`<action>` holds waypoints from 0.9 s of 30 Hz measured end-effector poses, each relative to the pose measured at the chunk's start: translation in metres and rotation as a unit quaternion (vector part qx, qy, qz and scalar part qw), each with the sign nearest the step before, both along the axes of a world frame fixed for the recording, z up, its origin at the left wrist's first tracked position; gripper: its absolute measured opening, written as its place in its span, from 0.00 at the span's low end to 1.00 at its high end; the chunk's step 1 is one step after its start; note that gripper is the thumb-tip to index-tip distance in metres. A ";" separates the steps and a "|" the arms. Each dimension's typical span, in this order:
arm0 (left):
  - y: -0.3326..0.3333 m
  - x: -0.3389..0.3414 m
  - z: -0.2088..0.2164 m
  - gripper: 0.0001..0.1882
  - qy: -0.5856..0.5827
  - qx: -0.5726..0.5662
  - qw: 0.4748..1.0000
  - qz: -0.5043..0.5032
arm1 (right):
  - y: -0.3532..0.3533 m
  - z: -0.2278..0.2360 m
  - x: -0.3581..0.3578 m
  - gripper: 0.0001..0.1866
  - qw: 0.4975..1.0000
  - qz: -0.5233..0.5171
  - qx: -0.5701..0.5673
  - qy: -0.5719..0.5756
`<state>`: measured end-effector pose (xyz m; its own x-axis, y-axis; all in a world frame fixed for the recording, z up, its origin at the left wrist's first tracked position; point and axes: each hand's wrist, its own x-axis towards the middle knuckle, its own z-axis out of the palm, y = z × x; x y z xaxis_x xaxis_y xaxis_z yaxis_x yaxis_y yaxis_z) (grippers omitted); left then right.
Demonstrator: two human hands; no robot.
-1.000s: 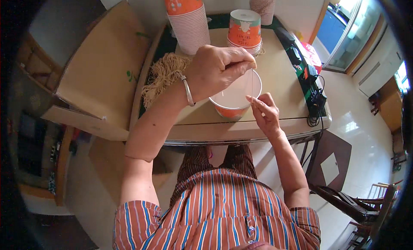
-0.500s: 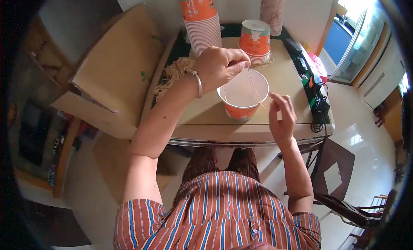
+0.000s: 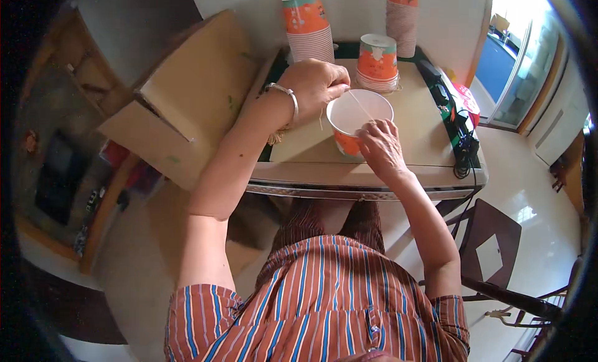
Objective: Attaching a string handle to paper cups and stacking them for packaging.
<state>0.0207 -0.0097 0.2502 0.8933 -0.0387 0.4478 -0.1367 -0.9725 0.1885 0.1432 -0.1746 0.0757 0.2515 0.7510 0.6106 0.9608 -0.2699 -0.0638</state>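
An orange paper cup [image 3: 344,143] with a white inside stands mouth up near the table's front edge. My left hand [image 3: 311,88], a silver bangle at its wrist, is closed in a pinch beyond the cup's left rim. A thin pale string [image 3: 360,105] runs straight from its fingertips across the cup's mouth to my right hand [image 3: 382,149]. The right fingers are bunched together at the cup's near right rim, with the string's end hidden among them. A loose bit of string hangs below my left hand.
Tall stacks of orange paper cups [image 3: 309,44] and another cup stack [image 3: 402,26] stand at the back, with upside-down cups [image 3: 377,60] between them. An open cardboard box [image 3: 193,91] is left of the table [image 3: 299,151]. Black cables [image 3: 462,147] line its right edge; a dark chair [image 3: 495,244] stands beyond.
My right hand has moved left from beside the cup onto its rim and closed on the string. The string, looped loosely before, is now drawn straight. The whole view has shifted slightly.
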 end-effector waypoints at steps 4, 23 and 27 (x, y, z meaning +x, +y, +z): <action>0.002 -0.014 -0.002 0.10 0.018 0.025 0.999 0.018 | -0.014 -0.007 0.002 0.11 0.999 0.039 0.036 0.001; 0.040 -0.019 -0.052 0.06 0.041 -0.033 0.998 -0.033 | -0.059 0.014 0.047 0.16 0.998 0.033 0.033 0.044; 0.034 -0.024 -0.073 0.06 -0.001 0.003 0.999 -0.046 | -0.069 0.030 0.032 0.17 0.995 0.031 0.094 0.027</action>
<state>-0.0030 0.0242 0.1773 0.8852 -0.1243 0.4483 -0.2265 -0.9569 0.1820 0.1753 -0.2436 0.1053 0.2448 0.6397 0.7286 0.9689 -0.1891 -0.1595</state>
